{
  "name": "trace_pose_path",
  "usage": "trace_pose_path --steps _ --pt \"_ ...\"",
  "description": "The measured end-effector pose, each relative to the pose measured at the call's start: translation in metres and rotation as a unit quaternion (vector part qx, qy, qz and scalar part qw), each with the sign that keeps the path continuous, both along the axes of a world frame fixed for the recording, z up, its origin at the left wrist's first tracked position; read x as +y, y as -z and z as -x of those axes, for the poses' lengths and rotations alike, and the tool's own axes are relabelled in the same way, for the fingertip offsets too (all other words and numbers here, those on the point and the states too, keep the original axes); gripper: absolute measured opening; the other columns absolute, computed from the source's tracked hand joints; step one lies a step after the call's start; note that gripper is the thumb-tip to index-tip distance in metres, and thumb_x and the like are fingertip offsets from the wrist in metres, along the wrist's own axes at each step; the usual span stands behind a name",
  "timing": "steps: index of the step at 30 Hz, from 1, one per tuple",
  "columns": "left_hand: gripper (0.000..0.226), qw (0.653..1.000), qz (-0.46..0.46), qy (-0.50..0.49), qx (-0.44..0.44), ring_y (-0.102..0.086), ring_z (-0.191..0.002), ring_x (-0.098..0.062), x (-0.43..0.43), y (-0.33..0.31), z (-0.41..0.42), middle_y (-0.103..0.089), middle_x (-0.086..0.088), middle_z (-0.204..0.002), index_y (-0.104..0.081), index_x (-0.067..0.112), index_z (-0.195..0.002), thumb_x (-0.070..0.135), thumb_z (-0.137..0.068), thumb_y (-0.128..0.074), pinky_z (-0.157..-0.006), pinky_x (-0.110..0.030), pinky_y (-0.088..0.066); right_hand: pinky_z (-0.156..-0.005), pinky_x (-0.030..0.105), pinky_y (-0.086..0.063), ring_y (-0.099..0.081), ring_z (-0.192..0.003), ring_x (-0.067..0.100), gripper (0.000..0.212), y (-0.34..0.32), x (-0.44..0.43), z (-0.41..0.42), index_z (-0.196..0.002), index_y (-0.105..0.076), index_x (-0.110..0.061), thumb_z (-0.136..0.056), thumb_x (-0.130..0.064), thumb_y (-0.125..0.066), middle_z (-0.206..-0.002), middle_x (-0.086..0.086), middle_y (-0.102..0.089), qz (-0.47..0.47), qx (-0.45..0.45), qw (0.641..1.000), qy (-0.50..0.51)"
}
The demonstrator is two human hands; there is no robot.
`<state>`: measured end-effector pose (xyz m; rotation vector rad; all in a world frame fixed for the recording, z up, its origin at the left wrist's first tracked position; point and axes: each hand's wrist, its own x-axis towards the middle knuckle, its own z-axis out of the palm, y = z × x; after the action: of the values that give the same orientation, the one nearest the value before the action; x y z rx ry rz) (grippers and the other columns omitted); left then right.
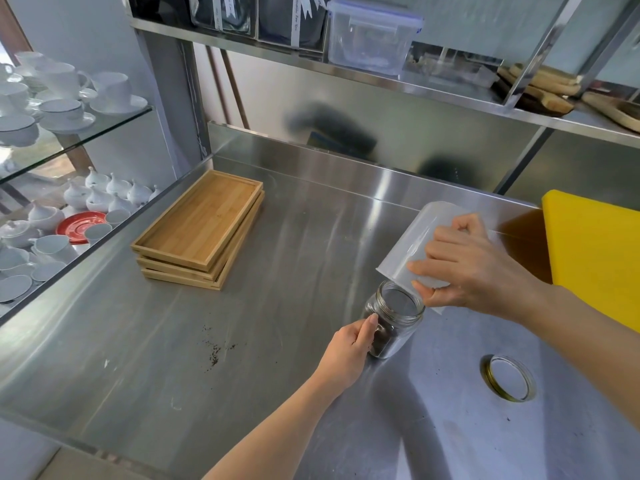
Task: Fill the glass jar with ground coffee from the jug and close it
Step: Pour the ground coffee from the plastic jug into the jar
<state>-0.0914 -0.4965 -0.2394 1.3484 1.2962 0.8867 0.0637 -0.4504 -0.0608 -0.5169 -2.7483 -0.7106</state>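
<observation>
in the head view, a glass jar (393,318) is being kept upright on the steel counter (277,271), near its front right part. the jar is being gripped from its left side by the left hand (346,351), with the thumb lying against the glass. dark ground coffee (379,344) is being shown through the lower part of the jar, while the mouth is being left uncovered. a clear plastic jug (415,244) is being held tipped over by the right hand (474,268), fingers wrapped around its wall, with its open rim lowered just above the back right edge of the jar's mouth. the jar's lid (509,377) is being left flat on the counter to the right of the jar, well apart from it. a few loose coffee grains (216,353) are being seen scattered on the counter to the left. a stack of wooden trays (201,230) is being kept further back on the left, and a yellow board (599,254) is being seen at the right edge.
</observation>
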Motion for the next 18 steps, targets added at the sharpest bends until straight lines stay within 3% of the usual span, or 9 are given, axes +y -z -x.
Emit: trace_pose_path --steps 2,4,7,11,14,18 --pt "0.046 1.0 0.003 0.0 -0.003 -0.028 -0.058 -0.014 0.0 0.0 0.0 -0.032 0.007 -0.058 -0.028 0.022 -0.059 0.05 -0.095 -0.035 -0.062 -0.033 -0.025 -0.073 0.037 -0.028 -0.038 -0.077 0.024 0.004 -0.001 0.0 -0.001 -0.075 -0.068 -0.005 -0.071 -0.006 -0.068 -0.066 0.013 -0.063 0.002 -0.019 1.0 0.002" --pt "0.046 1.0 0.004 0.0 -0.004 -0.027 -0.058 -0.014 0.0 0.0 -0.001 -0.031 0.007 -0.058 -0.028 0.022 -0.059 0.051 -0.094 -0.034 -0.062 -0.034 -0.025 -0.074 0.037 -0.028 -0.038 -0.078 0.023 0.016 -0.003 0.0 -0.002 -0.075 -0.069 -0.004 -0.062 -0.007 -0.077 -0.067 0.013 -0.063 0.007 -0.015 1.0 0.017" --pt "0.046 1.0 0.006 -0.004 -0.005 -0.028 -0.058 -0.015 0.0 0.0 -0.001 -0.032 0.007 -0.059 -0.027 0.023 -0.058 0.054 -0.092 -0.034 -0.062 -0.034 -0.025 -0.073 0.038 -0.031 -0.039 -0.077 0.022 0.003 -0.001 -0.001 -0.004 -0.075 -0.069 -0.007 -0.074 -0.009 -0.067 -0.067 0.012 -0.063 0.0 -0.01 1.0 0.004" --pt "0.046 1.0 0.005 -0.004 -0.006 -0.028 -0.059 -0.016 0.001 0.001 -0.001 -0.032 0.006 -0.059 -0.028 0.023 -0.058 0.053 -0.092 -0.034 -0.063 -0.034 -0.026 -0.068 0.041 -0.046 -0.041 -0.078 0.023 0.005 0.006 -0.005 -0.006 -0.078 -0.067 -0.008 -0.074 -0.006 -0.065 -0.069 0.011 -0.065 -0.007 -0.027 0.999 -0.018" --pt "0.046 1.0 0.005 -0.005 -0.005 -0.028 -0.058 -0.015 0.0 0.0 -0.001 -0.032 0.006 -0.059 -0.028 0.022 -0.058 0.053 -0.091 -0.035 -0.062 -0.034 -0.026 -0.066 0.043 -0.048 -0.043 -0.078 0.024 0.013 0.006 -0.007 -0.007 -0.084 -0.06 -0.009 -0.078 -0.016 -0.051 -0.069 0.011 -0.064 -0.012 -0.012 1.0 -0.023" --pt "0.046 1.0 0.004 -0.004 -0.012 -0.028 -0.058 -0.015 -0.001 -0.001 -0.001 -0.032 0.006 -0.059 -0.029 0.022 -0.058 0.051 -0.094 -0.036 -0.062 -0.033 -0.026 -0.066 0.042 -0.052 -0.057 -0.072 0.026 0.009 0.009 -0.01 -0.005 -0.09 -0.051 -0.01 -0.084 -0.016 -0.05 -0.069 0.009 -0.065 -0.024 -0.029 0.999 -0.038"
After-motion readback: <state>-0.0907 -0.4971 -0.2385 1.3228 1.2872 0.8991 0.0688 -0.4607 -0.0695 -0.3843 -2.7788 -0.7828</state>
